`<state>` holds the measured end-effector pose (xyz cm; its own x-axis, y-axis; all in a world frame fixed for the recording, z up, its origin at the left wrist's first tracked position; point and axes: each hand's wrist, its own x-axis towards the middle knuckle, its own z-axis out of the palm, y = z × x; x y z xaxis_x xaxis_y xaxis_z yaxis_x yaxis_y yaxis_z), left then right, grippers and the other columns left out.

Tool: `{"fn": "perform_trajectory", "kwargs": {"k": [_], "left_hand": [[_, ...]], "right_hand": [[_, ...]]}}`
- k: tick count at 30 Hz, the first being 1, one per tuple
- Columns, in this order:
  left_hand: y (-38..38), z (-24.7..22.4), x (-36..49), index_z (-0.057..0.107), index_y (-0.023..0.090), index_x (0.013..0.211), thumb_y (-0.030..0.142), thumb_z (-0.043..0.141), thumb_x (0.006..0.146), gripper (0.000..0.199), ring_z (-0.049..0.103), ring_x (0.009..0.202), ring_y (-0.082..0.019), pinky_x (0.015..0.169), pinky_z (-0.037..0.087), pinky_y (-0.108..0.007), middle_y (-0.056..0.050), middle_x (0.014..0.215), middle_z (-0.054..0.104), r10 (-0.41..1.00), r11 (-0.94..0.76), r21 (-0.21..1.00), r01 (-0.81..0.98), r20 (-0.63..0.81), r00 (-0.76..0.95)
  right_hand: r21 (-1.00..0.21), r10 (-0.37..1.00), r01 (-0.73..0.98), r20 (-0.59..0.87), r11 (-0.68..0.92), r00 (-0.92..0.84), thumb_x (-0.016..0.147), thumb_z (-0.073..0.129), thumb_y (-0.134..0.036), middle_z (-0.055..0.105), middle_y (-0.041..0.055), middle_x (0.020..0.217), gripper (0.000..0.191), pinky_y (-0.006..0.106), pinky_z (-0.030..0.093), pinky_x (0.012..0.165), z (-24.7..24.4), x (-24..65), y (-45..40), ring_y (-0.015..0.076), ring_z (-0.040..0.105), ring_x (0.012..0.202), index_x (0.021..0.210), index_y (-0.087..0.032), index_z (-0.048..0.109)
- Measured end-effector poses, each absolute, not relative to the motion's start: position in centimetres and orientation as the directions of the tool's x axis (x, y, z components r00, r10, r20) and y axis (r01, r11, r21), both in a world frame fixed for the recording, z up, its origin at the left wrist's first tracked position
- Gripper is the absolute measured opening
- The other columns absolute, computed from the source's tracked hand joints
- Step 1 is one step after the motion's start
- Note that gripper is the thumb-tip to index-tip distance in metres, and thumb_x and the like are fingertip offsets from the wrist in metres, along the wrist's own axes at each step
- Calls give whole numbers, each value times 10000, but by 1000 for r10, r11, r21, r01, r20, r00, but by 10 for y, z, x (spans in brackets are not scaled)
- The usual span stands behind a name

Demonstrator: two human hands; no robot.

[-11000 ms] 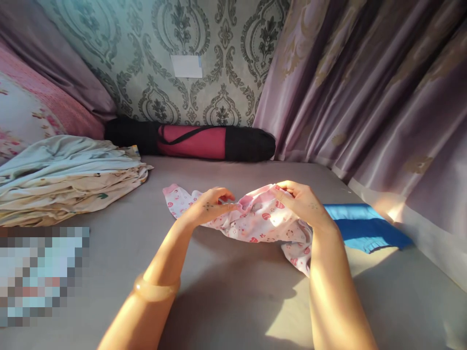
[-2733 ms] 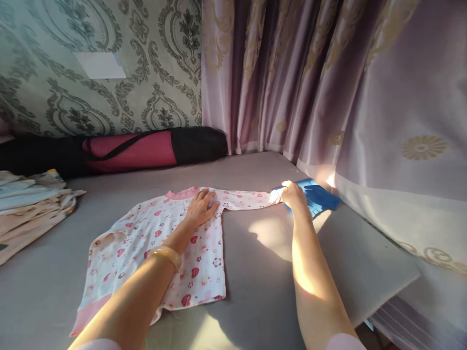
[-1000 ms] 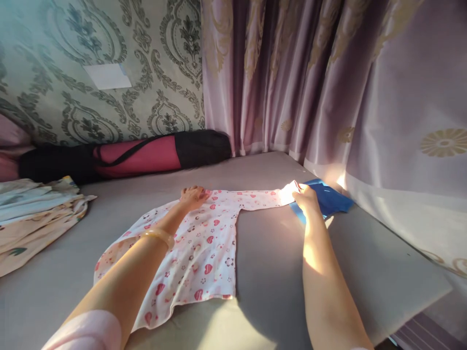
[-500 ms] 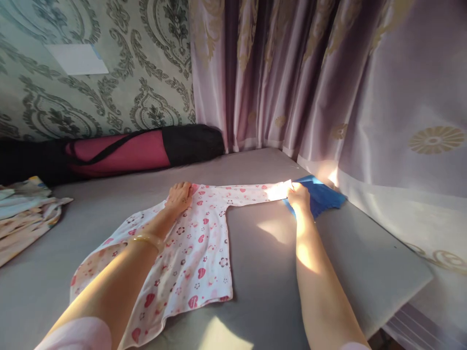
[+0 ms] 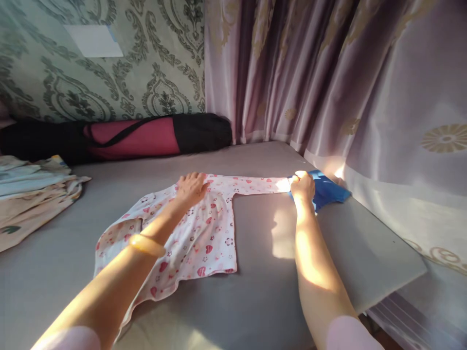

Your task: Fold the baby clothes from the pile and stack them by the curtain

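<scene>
A white shirt with red hearts and flowers (image 5: 215,233) lies spread on the grey surface, one sleeve stretched out to the right. Near its shoulder, my left hand (image 5: 192,188) rests on the fabric with its fingers apart. The end of the sleeve is pinched in my right hand (image 5: 302,186), whose fingers are closed. Just behind and to the right of that hand lies a blue cloth (image 5: 328,191). The left side of the shirt is partly folded over and partly hidden by my left forearm.
A black and red long bag (image 5: 146,138) lies along the patterned wall. Crumpled light clothes (image 5: 32,194) are at the far left. Purple curtains (image 5: 365,97) hang along the back and right. The grey surface (image 5: 372,243) ends at a corner on the lower right.
The view has shifted, so the scene sits further right and slightly higher. My left hand's fingers have spread on the shirt's shoulder. My right hand still holds the sleeve end.
</scene>
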<state>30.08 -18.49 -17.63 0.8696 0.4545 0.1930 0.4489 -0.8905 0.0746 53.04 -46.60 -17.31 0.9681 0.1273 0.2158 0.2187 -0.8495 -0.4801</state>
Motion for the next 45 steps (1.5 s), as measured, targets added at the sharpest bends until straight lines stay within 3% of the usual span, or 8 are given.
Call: {"fn": "perform_trajectory", "kwargs": {"k": [5,11,20,27,33,37,42,45], "left_hand": [[-283,-159,232,630,240,907,446,491,937,250,619,771,-177,663,446,-274,-32,857,671,181,-928,332,169,7,983],[-353,-154,184,606,177,920,438,651,847,275,615,889,-216,739,497,-300,-76,986,646,130,-940,312,141,-56,990],[-366,-162,197,611,155,828,128,447,910,186,627,833,-213,714,504,-318,-98,854,647,98,-984,149,94,20,995],[-382,-159,215,609,160,918,202,449,933,167,643,826,-176,715,511,-281,-85,926,670,206,-879,429,211,-58,977],[-400,-170,211,628,150,998,400,489,940,291,602,962,-259,769,506,-364,-136,1013,623,93,-962,261,84,22,995],[-408,-166,197,612,137,1065,436,504,930,346,572,1050,-287,835,494,-399,-151,1116,605,-75,-970,224,-89,72,995],[-385,-142,169,590,202,1202,455,537,923,380,538,1208,-235,1016,430,-333,-101,1314,585,-275,-855,436,-281,79,958],[-343,-130,150,627,268,1174,396,500,941,294,648,965,-166,864,490,-254,-26,1116,699,-71,-770,633,-83,44,996]], "right_hand": [[-539,532,506,121,-674,838,858,509,-176,722,35,1051,238,250,466,825,-166,507,-426,179,641,979,983,-206,709],[-410,837,760,-14,-503,547,837,558,-139,676,59,1152,263,272,459,878,-179,454,-377,188,626,1013,1067,-199,671],[-68,920,920,42,-386,389,892,332,-39,584,79,1276,435,363,432,920,-186,442,-376,226,531,1173,1171,-245,595],[35,937,937,39,-349,347,892,299,-9,566,106,1274,466,360,403,961,-186,449,-383,216,481,1203,1184,-219,595],[49,894,894,-26,-446,448,828,317,44,588,116,1276,533,383,404,985,-171,434,-378,235,509,1200,1192,-202,620],[20,895,898,103,-439,435,895,300,-32,551,188,1350,479,421,356,1054,-166,390,-375,278,471,1271,1272,-106,586],[-110,954,954,79,-279,288,999,307,-409,286,206,1564,614,475,230,1164,-191,341,-389,320,246,1450,1480,-30,354],[-143,940,934,48,-327,337,1004,255,-476,225,165,1592,649,520,163,1182,-208,336,-397,303,184,1473,1513,-78,309]]}}
